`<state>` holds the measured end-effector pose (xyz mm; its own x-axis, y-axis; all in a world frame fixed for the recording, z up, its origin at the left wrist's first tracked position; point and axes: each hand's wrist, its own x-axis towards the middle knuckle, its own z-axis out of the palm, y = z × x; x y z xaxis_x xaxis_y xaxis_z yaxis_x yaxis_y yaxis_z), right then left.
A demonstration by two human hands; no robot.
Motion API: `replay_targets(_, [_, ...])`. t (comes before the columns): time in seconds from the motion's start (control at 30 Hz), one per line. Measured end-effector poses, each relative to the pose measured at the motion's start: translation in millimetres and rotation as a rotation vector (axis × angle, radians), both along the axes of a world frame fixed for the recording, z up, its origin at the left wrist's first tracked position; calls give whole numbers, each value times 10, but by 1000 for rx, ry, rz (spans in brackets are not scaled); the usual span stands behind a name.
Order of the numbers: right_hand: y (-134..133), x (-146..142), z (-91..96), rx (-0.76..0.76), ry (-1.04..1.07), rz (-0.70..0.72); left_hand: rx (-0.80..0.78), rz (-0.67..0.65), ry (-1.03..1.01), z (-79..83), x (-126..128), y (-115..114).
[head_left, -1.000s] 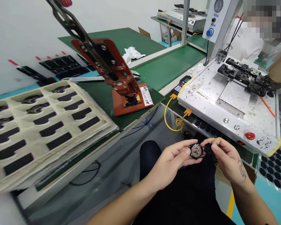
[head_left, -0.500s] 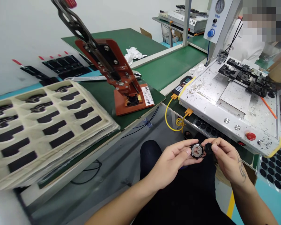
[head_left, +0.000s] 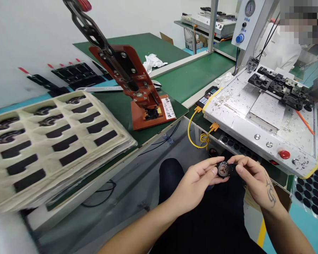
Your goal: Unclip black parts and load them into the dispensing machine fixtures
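My left hand (head_left: pixel 197 181) is closed on a round black watch case (head_left: pixel 223 170), pinched at its rim between thumb and fingers. The case has a pale, partly shiny inside facing up. My right hand (head_left: pixel 251 176) pinches a thin black round piece (head_left: pixel 232 169), perhaps a cover, between thumb and forefinger. This piece is against the right edge of the case or just over it; whether they touch I cannot tell. Both hands are above my lap, in front of the white machine.
On the left, stacked trays (head_left: pixel 51 121) hold black watch parts and flat black pieces. A red-brown toggle press (head_left: pixel 148 113) stands behind them. On the right are a white machine (head_left: pixel 233 116) with a red button (head_left: pixel 284 154) and a sheet of black discs (head_left: pixel 311 195). A person (head_left: pixel 278 46) sits beyond.
My right hand has moved slightly left, bringing the black round piece closer to the watch case and turning it a little. The left hand keeps its hold. The view has shifted slightly.
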<state>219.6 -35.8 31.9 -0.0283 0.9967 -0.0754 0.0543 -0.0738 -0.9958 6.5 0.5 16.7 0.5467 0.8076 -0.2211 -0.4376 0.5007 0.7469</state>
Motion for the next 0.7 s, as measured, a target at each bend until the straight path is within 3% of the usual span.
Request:
replay_targets(0.23, [18, -94, 18, 41, -149, 21, 93, 1, 88, -2, 16, -20])
replay_targets(0.7, [18, -125, 9, 72, -209, 14, 109, -2, 125, 12, 30, -45])
